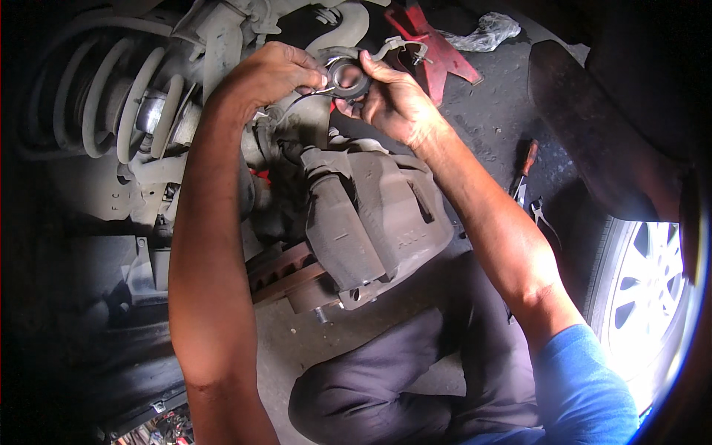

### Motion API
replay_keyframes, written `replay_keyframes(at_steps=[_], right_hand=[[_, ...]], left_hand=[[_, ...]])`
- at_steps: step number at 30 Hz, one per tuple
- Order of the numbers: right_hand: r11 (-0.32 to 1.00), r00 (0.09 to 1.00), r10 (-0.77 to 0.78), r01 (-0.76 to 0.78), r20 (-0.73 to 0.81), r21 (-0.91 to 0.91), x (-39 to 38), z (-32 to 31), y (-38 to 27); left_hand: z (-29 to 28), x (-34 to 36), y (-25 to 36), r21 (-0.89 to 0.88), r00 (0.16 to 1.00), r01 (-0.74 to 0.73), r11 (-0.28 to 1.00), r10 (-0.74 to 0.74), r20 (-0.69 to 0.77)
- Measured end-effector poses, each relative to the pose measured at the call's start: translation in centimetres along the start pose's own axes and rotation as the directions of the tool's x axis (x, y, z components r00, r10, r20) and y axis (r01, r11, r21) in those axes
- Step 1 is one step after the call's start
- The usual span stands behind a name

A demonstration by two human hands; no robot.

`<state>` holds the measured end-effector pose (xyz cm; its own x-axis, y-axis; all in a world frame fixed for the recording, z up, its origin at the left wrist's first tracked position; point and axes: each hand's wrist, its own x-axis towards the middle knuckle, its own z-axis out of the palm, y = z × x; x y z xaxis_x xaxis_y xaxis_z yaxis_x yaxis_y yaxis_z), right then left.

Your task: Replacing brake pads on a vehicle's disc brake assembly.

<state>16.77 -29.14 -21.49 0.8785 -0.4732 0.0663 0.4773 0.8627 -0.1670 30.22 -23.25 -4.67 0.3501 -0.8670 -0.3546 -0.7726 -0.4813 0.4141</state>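
Partly hidden: right fingertips behind the dark ring (360, 87), ring's far side too. Left fingers (311, 77) nearly together at its left edge; can't tell if they grip it. Right hand (399, 102) has it clasped, thumb up top, fingers curled below. Both forearms reach up and inward, ring between hands, above brake caliper (378, 215). Coil spring (95, 96) fades into shadow, left; wheel (644, 274) cut off, right.
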Motion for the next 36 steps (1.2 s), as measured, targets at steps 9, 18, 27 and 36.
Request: replay_keyframes(at_steps=[9,18,27,36], right_hand=[[0.999,1.0,-0.007,0.007,0.014,0.045,-0.1,-0.3,0.3],[0.999,1.0,-0.003,0.002,0.019,0.053,-0.2,-0.2,0.3],[0.998,1.0,-0.001,-0.001,0.025,0.063,-0.3,-0.4,0.4],[0.999,1.0,0.005,-0.006,0.008,0.038,-0.3,-0.3,0.6]], left_hand=[[-0.1,0.0,0.0,0.06,0.999,-0.006,0.998,0.003,0.037],[-0.1,0.0,0.1,0.028,0.998,0.01,1.0,-0.011,0.06],[0.0,-0.4,0.8,0.073,0.997,0.035,0.997,-0.04,0.067],[0.1,-0.4,0.5,-0.01,1.0,-0.017,1.0,0.017,0.015]])
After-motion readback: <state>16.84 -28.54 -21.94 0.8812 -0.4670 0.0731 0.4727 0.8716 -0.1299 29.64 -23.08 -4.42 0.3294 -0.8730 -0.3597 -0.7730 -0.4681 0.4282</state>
